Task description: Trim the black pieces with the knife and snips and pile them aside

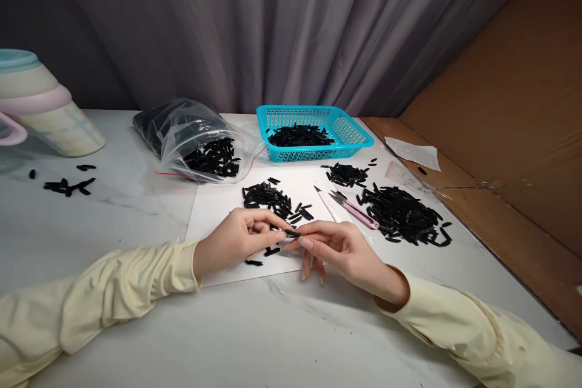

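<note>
Between my left hand and my right hand is a small, slim black piece. Thumb and fingertips of each hand pinch one of its ends, just over the front part of a white sheet. What the piece is made for does not show. Right behind the fingers lies a loose pile of similar black pieces. A few more are scattered under and beside the hands. To the right of that pile rest pink-handled thread snips and a slender pointed white tool.
A turquoise basket and a clear zip bag, both holding black pieces, stand at the back. Further piles lie right, a large one and a small one. At left are a tumbler and some loose pieces.
</note>
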`<state>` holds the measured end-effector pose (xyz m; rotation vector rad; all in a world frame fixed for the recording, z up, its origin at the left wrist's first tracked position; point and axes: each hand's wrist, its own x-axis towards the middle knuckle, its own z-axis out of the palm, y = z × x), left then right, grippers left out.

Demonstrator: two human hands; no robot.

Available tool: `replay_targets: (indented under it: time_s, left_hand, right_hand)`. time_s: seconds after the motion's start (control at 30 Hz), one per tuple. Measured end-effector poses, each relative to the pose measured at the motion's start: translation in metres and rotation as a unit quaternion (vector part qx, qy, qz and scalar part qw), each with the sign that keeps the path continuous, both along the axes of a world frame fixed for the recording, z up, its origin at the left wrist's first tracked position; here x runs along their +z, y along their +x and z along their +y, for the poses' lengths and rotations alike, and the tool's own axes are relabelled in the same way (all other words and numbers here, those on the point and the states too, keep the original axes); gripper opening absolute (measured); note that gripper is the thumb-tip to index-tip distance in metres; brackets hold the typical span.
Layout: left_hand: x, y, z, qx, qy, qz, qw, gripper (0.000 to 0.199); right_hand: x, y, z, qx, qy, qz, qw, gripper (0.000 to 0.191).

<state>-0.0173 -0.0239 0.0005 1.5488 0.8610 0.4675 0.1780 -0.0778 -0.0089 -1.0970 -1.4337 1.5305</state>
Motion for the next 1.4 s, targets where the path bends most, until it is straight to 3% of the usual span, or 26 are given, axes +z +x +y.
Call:
replay_targets:
  time_s: [0.47,0.57,0.63,0.7,0.8,0.9,1.03,1.1,1.23,1.3,1.33,1.4]
  left_hand:
    - [-0.001,0.001,-0.002,-0.042,0.001,0.005,0.999,0.032]
    - [-0.002,0.002,-0.003,-0.044,0.005,-0.002,0.999,0.03]
    - [-0.002,0.003,-0.002,-0.039,-0.004,0.0,0.999,0.03]
    - [-0.001,0.003,-0.002,-0.035,-0.023,0.004,0.999,0.029]
    - [0.002,0.004,0.0,-0.04,-0.056,0.008,0.998,0.027]
    - [0.003,0.003,0.003,-0.052,-0.08,0.002,0.995,0.029]
    - [0.001,0.002,0.008,-0.047,-0.103,-0.018,0.993,0.027]
    - [0.001,0.002,0.01,-0.042,-0.108,-0.024,0.993,0.026]
    - [0.002,0.002,0.013,-0.032,-0.116,-0.019,0.993,0.025]
    - [0.004,0.002,0.013,-0.026,-0.118,-0.019,0.993,0.025]
    - [0.004,0.001,0.013,-0.025,-0.116,-0.02,0.993,0.027]
    - [0.006,0.001,0.013,-0.023,-0.11,-0.021,0.993,0.031]
  right_hand:
    - [0.001,-0.003,0.0,0.023,-0.025,0.027,0.999,0.028]
    - [0.008,-0.002,0.001,0.045,-0.028,-0.023,0.998,0.029]
    - [0.016,0.004,0.004,0.046,0.021,-0.13,0.99,0.029]
    - [0.025,0.015,0.009,0.003,0.139,-0.288,0.947,0.028]
    - [0.035,0.033,0.019,-0.067,0.275,-0.512,0.811,0.024]
    - [0.034,0.04,0.027,-0.013,0.256,-0.648,0.717,0.03]
    - [0.025,0.038,0.035,0.076,0.217,-0.725,0.649,0.048]
    - [0.026,0.039,0.038,0.096,0.231,-0.709,0.659,0.049]
    - [0.049,0.054,0.037,0.059,0.271,-0.572,0.772,0.028]
    - [0.063,0.063,0.034,0.038,0.277,-0.518,0.809,0.026]
    - [0.069,0.067,0.032,0.032,0.298,-0.503,0.81,0.028]
    - [0.076,0.073,0.029,-0.008,0.382,-0.517,0.766,0.025]
